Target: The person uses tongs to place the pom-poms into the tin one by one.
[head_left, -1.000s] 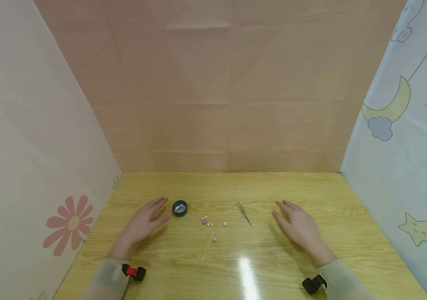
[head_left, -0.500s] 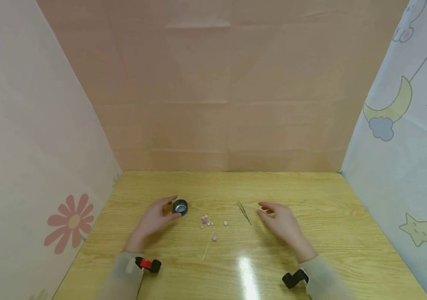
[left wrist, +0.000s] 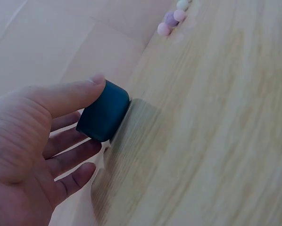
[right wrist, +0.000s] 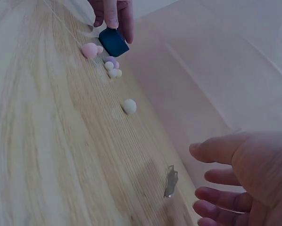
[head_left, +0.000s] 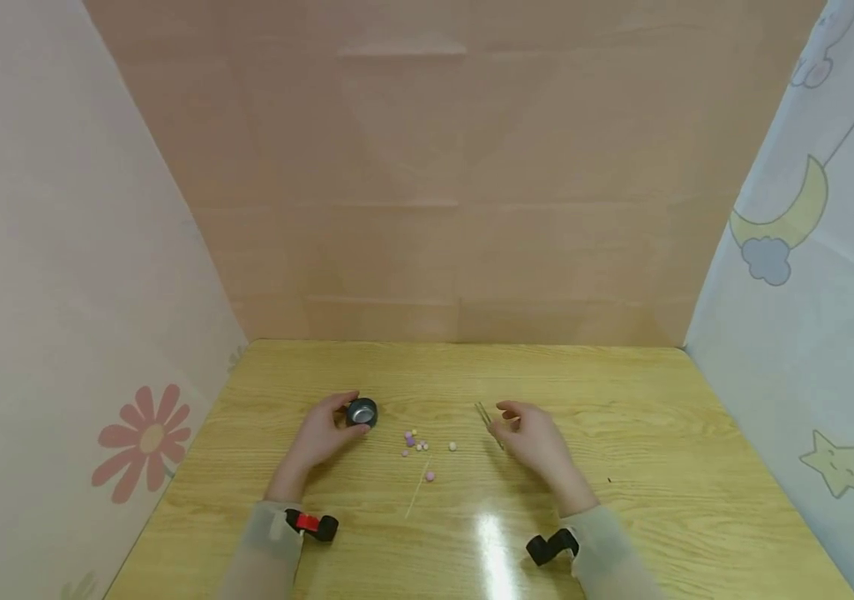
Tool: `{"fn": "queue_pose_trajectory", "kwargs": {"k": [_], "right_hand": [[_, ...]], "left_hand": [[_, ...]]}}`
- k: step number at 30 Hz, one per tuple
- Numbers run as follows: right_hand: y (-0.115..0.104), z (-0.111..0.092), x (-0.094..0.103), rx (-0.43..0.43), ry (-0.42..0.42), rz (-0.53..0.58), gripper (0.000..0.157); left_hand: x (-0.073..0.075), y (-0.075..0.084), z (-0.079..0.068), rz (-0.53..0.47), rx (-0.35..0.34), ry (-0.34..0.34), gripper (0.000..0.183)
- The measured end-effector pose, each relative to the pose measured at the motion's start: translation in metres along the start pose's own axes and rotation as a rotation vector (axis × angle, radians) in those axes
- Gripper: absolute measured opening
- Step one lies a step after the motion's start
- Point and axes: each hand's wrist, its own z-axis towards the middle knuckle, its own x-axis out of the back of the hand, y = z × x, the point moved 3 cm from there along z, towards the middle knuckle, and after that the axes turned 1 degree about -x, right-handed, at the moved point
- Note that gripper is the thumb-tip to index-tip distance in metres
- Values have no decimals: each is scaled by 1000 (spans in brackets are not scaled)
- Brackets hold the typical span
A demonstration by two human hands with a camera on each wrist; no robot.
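With twelve o'clock at the far edge of the worktop (head_left: 621, 400) in the head view, the cup (left wrist: 104, 113) was toward ten o'clock of the middle; the left hand (head_left: 324, 435) came to it from eight o'clock, its grip grasping the cup, thumb on the near side and fingers round the far side; whether the cup's base rested on the worktop could not be told; the right hand's (head_left: 534, 435) grip was released, thumb and fingers apart and holding nothing, just beside the tweezers (head_left: 486, 422) at their four o'clock; these lay at the cup's three o'clock, well apart from it, slanting from eleven o'clock to five, partly hidden by the thumb; a cluster of small beads (head_left: 409, 441) lay at the cup's four o'clock, with a white bead (head_left: 452, 447) at the cluster's three and a pink bead (head_left: 430, 476) at its five; near the pink one, a stick (head_left: 416, 492) ran from one o'clock to seven.
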Motion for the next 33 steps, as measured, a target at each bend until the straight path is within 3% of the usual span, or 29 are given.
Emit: {"fn": "queue_pose_trajectory", "kwargs": {"k": [12, 20, 33], "right_hand": [[-4, 2, -9, -25, 12, -98, 51], [-5, 2, -12, -41, 8, -148, 47], [-5, 4, -17, -44, 12, -148, 38]], "left_hand": [[-1, -2, 1, -29, 38, 17, 63], [-1, -3, 1, 4, 29, 18, 61], [1, 0, 1, 2, 39, 17, 61]]}}
